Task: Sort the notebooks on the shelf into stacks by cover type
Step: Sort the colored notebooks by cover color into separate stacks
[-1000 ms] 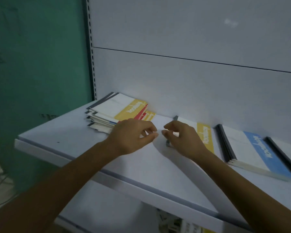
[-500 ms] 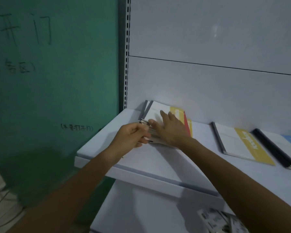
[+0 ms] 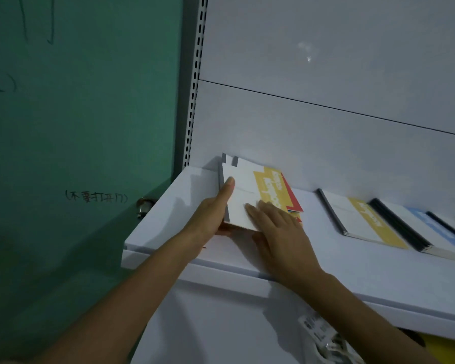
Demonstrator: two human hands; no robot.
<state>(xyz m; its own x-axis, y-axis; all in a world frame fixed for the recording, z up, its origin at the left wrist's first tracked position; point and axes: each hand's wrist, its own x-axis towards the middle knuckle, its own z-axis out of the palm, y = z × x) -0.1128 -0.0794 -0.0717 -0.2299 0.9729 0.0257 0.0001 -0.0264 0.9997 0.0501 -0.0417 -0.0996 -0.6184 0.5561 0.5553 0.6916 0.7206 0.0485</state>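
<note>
1. We see the mixed stack of notebooks (image 3: 250,190) at the left end of the white shelf (image 3: 168,219), against the back panel.
2. The left hand (image 3: 210,214) grasps the stack's left edge, thumb on top, fingers underneath.
3. The right hand (image 3: 279,232) lies flat on the top cover, fingers straight.
4. To the right lie a yellow-banded notebook (image 3: 352,219) and a blue-banded stack (image 3: 428,232).

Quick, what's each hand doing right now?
Left hand: gripping the mixed stack of white-and-yellow paper notebooks by its left edge.
Right hand: open, pressing flat on the same stack.
</note>
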